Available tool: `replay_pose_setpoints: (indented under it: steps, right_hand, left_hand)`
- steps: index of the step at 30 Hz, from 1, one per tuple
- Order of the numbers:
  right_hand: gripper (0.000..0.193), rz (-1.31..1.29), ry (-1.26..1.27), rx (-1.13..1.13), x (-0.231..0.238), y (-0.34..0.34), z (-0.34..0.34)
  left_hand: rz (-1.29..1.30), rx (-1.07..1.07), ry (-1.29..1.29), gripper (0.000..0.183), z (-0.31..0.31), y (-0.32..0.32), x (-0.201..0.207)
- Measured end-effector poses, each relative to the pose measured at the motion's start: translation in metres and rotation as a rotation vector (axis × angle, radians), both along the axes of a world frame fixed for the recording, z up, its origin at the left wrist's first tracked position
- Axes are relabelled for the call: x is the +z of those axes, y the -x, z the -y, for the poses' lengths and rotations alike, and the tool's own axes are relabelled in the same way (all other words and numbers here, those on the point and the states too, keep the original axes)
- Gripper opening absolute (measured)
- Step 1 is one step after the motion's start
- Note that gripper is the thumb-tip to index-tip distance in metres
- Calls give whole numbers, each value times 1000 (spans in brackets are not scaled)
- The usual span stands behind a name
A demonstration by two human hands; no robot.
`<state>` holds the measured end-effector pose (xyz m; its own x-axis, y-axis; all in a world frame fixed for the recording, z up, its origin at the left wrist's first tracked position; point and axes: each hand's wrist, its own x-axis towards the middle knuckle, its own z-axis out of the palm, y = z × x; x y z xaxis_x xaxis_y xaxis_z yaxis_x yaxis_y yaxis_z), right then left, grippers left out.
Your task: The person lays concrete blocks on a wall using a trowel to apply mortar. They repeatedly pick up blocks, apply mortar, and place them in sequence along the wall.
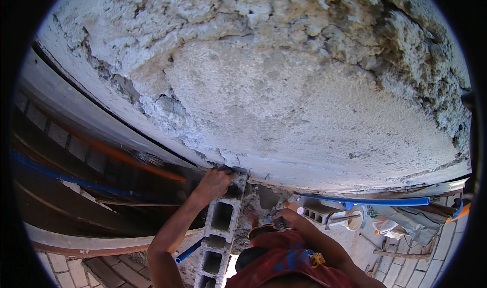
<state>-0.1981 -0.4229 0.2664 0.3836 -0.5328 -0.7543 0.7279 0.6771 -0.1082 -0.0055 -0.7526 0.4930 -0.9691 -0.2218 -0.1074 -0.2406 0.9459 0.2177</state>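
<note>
My left hand [215,182] reaches forward to the far end of a row of hollow concrete blocks [227,230]. Its fingers curl over the last block, close against the rough plastered wall [284,110]. Low in front of my body, my right hand [290,218] is closed round a dark grey object [279,223]. That object is small and partly covered by my fingers, so its kind does not show.
A blue pipe [365,200] runs along the wall's foot at right. Beyond my right arm stand a white bucket [356,218] and another hollow block [317,212]. Left of the block row is a dark recess with curved boards and an orange bar [137,158].
</note>
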Motion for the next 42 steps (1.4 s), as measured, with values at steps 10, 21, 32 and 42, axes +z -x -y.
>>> replay_pose_setpoints:
  steps: [10, 21, 32, 42]
  right_hand:
    - [22, 16, -40, -70, 65, -19, 7]
    - [31, 284, 14, -64, 52, -56, 81]
    - [38, 206, 169, -88, 100, -53, 85]
    - [34, 312, 303, -108, 98, -53, 74]
  left_hand:
    - [169, 53, -13, 49, -2, 12, 6]
    - [-69, -5, 14, 43, 2, 1, 2]
    - [-101, -10, 115, 38, -1, -7, -12]
    - [-129, -20, 121, 30, 1, -5, -11]
